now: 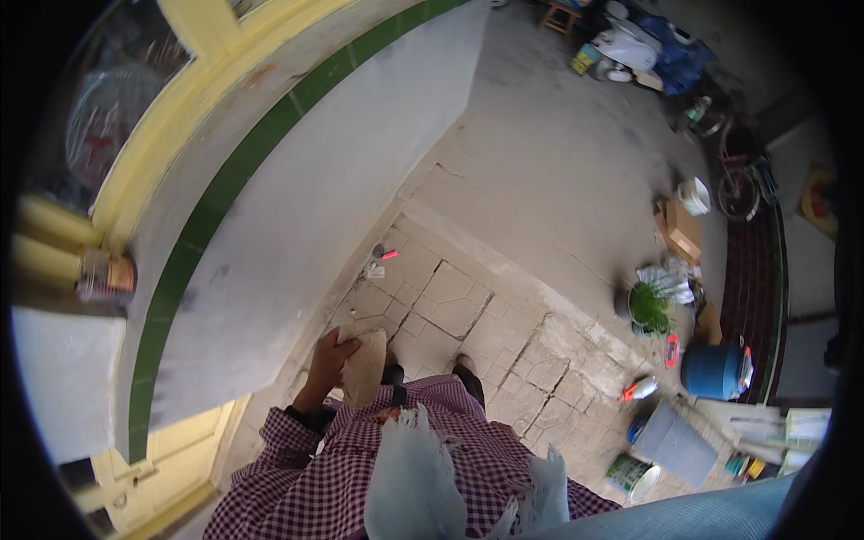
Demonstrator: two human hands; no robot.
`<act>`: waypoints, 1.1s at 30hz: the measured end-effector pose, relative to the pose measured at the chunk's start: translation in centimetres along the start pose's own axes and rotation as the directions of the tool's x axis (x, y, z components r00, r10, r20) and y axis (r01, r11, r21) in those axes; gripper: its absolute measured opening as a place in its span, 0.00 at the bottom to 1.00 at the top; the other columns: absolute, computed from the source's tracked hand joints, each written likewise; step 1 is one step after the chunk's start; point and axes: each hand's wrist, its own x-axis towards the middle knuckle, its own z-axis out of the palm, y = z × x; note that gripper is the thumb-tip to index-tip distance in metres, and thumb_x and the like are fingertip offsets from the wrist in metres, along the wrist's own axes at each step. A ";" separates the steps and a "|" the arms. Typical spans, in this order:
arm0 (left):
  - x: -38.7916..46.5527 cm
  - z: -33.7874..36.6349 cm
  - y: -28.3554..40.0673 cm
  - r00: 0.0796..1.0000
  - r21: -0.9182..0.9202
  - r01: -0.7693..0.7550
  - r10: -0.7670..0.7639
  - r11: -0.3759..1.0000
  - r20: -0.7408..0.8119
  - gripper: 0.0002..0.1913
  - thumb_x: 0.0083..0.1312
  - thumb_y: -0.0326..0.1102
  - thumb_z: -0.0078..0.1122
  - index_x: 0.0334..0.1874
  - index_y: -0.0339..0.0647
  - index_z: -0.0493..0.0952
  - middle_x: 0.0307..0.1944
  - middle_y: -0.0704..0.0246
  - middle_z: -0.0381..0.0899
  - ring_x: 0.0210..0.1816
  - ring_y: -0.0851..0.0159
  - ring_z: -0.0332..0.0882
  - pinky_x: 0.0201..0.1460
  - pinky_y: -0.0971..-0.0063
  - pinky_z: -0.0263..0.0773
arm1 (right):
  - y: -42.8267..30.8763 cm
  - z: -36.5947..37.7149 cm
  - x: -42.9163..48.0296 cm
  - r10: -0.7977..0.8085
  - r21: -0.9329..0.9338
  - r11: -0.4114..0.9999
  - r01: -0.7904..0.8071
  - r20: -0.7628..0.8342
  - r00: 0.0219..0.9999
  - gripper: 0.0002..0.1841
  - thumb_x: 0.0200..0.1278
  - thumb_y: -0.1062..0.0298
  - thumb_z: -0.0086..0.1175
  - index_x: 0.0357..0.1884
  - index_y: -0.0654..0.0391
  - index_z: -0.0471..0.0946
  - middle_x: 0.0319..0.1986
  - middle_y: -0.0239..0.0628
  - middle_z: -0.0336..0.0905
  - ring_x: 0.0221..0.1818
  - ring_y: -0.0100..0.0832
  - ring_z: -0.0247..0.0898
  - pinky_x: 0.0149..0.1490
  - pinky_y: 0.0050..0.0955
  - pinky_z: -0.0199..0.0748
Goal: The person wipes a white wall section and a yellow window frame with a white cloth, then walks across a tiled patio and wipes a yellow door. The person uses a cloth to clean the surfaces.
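Observation:
My left hand (pixel 331 364) grips a flat beige piece (pixel 364 368), with the thumb lying across its face. Whether this piece is cloth or something stiffer I cannot tell. It hangs in front of my checked shirt (pixel 290 486), left of my feet. Of my right hand (pixel 503 428) only a small sliver seems to show past the shirt's right edge; its fingers are hidden. The fringed ends of a pale blue scarf (pixel 412 472) hang over the shirt. Below me lie patterned paving tiles (pixel 452 297), where my right shoe (pixel 466 364) shows.
A white wall (pixel 324 189) with a green stripe runs along my left, below a yellow window frame (pixel 148 148). A jar (pixel 108 275) stands on the ledge. To the right are a potted plant (pixel 649 309), a blue barrel (pixel 715 372), a grey board (pixel 677 443) and a bucket (pixel 633 476).

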 end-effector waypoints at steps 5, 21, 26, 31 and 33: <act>-4.5 7.1 -3.3 0.984 -0.272 -0.017 -0.033 0.962 -0.177 0.13 0.69 0.34 0.61 0.52 0.34 0.80 0.38 0.68 0.86 0.40 0.71 0.80 0.44 0.74 0.76 | 4.4 -12.1 6.2 -0.067 -0.225 0.972 0.074 0.041 0.997 0.17 0.62 0.60 0.53 0.51 0.55 0.81 0.45 0.51 0.84 0.51 0.52 0.80 0.56 0.46 0.76; -22.8 21.1 -9.3 0.708 -0.063 0.043 -0.075 0.997 -0.703 0.15 0.64 0.44 0.64 0.44 0.40 0.77 0.33 0.51 0.83 0.37 0.42 0.80 0.40 0.53 0.73 | -7.0 -21.6 25.3 -0.417 -0.660 0.364 0.657 0.515 0.749 0.17 0.61 0.63 0.54 0.49 0.59 0.82 0.44 0.53 0.84 0.49 0.53 0.80 0.55 0.45 0.76; -28.1 23.5 -13.3 0.517 -0.052 0.056 -0.073 0.997 -0.853 0.12 0.66 0.38 0.62 0.46 0.40 0.76 0.32 0.51 0.82 0.37 0.44 0.82 0.39 0.55 0.74 | -13.0 -15.7 24.8 -0.426 -0.616 0.194 0.764 0.648 0.631 0.18 0.55 0.67 0.58 0.47 0.65 0.81 0.43 0.55 0.84 0.48 0.54 0.81 0.55 0.44 0.77; -35.1 22.4 -16.2 0.320 -0.189 0.099 -0.211 0.977 -0.924 0.12 0.65 0.37 0.60 0.45 0.39 0.74 0.33 0.48 0.82 0.39 0.39 0.80 0.41 0.49 0.74 | -23.9 -5.9 11.9 -0.439 -0.497 -0.126 0.859 0.804 0.401 0.19 0.58 0.67 0.58 0.50 0.65 0.79 0.43 0.53 0.84 0.47 0.49 0.81 0.54 0.40 0.77; -37.2 22.2 -17.4 0.252 -0.255 0.078 -0.266 0.964 -0.930 0.12 0.65 0.36 0.59 0.45 0.38 0.73 0.33 0.47 0.82 0.38 0.39 0.80 0.41 0.48 0.73 | -26.2 -0.6 5.5 -0.456 -0.404 -0.054 0.913 0.823 0.337 0.23 0.60 0.65 0.61 0.56 0.65 0.78 0.45 0.50 0.84 0.47 0.45 0.82 0.55 0.38 0.77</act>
